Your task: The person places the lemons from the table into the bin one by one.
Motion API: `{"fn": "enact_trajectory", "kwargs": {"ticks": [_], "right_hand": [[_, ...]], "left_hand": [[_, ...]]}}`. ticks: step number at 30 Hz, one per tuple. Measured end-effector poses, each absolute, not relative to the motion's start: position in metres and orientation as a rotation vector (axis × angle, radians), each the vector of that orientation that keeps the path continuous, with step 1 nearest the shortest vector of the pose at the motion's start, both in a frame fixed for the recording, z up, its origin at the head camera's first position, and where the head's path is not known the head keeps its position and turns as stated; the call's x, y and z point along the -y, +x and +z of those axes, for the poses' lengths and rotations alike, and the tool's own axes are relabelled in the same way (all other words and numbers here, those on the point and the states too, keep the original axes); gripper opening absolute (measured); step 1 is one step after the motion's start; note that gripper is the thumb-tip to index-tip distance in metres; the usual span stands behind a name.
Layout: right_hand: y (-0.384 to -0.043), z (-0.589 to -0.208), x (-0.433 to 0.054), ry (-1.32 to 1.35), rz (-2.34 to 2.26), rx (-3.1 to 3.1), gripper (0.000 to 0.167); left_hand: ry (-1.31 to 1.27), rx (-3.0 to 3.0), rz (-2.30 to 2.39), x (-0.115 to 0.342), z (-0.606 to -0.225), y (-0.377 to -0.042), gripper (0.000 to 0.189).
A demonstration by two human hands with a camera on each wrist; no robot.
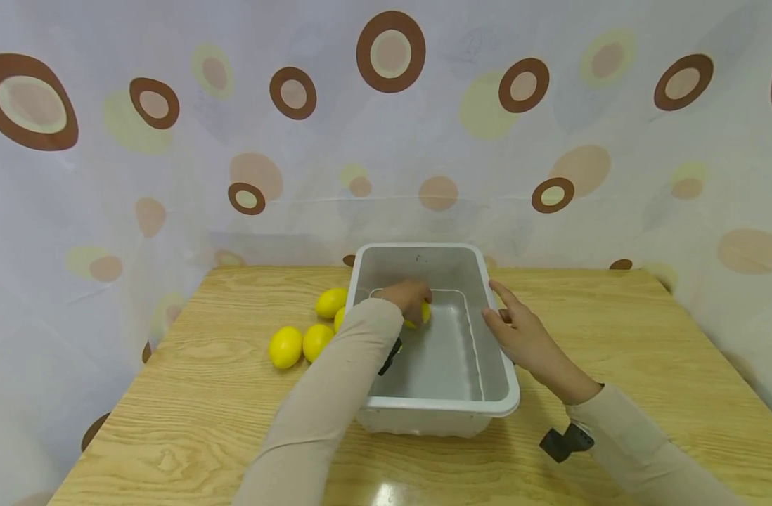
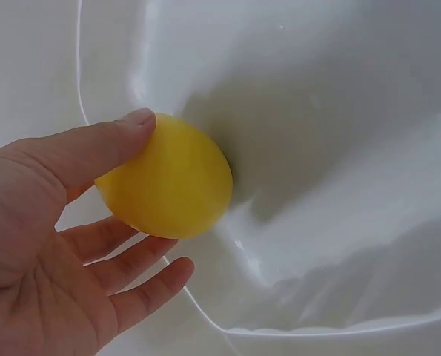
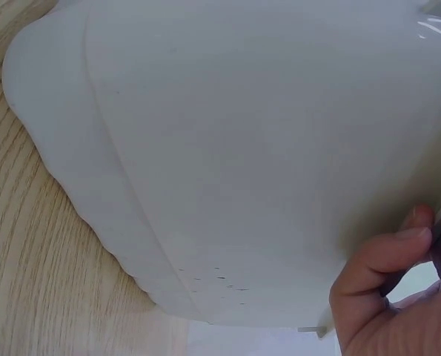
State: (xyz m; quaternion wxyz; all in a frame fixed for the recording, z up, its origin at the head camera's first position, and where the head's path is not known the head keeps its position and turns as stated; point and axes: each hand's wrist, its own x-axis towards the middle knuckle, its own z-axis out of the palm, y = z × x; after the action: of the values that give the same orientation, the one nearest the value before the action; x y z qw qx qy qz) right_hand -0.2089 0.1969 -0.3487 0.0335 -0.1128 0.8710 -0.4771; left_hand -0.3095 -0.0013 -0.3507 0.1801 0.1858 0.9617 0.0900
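Inside a grey-white plastic bin (image 1: 452, 405), my left hand (image 1: 408, 299) holds a yellow lemon (image 2: 172, 182) low over the bin's floor. In the left wrist view the thumb lies on one side of the lemon, with the fingers spread beneath it. My right hand (image 1: 528, 344) is at the bin's right rim. Seen from the right wrist, its bent fingers (image 3: 383, 259) hold the rim from the outer side. Several more lemons (image 1: 286, 347) lie on the table just left of the bin, partly covered by the left forearm.
The bin stands on a light wood-grain table (image 1: 190, 414). Behind the table hangs a pale curtain (image 1: 335, 147) with brown and beige ovals. A small black device (image 1: 566, 443) is strapped to the right wrist.
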Motion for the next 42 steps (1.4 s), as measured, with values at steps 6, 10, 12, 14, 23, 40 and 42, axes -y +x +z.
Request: {"fn": "enact_trajectory", "kwargs": {"ticks": [6,10,12,14,23,40,42], "right_hand": [[-0.208,-0.348,-0.196,-0.341,-1.483,-2.662,0.065],[-0.208,-0.349,-0.196,-0.343,-1.485,-2.663,0.064],[-0.208,-0.349,-0.196,-0.344,-1.479,-2.673,0.064],[-0.208,-0.350,-0.197,-0.344,-1.474,-2.680,0.064],[-0.208,-0.351,-0.196,-0.332,-1.458,-2.699,0.063],[-0.210,-0.351,-0.196,-0.313,-1.464,-2.688,0.064],[-0.209,-0.350,-0.196,-0.307,-1.459,-2.688,0.064]], "left_hand": [[0.565,-2.692,0.254,0.001,-0.351,-0.309,0.054],[0.624,-2.660,0.223,0.000,-0.351,-0.310,0.055],[0.631,-2.647,0.231,0.000,-0.351,-0.310,0.055],[0.639,-2.639,0.248,0.000,-0.351,-0.310,0.054],[0.754,-2.614,0.261,-0.006,-0.349,-0.313,0.053],[0.889,-2.640,0.299,-0.013,-0.322,-0.316,0.055],[0.905,-2.641,0.280,-0.014,-0.316,-0.313,0.055]]}}
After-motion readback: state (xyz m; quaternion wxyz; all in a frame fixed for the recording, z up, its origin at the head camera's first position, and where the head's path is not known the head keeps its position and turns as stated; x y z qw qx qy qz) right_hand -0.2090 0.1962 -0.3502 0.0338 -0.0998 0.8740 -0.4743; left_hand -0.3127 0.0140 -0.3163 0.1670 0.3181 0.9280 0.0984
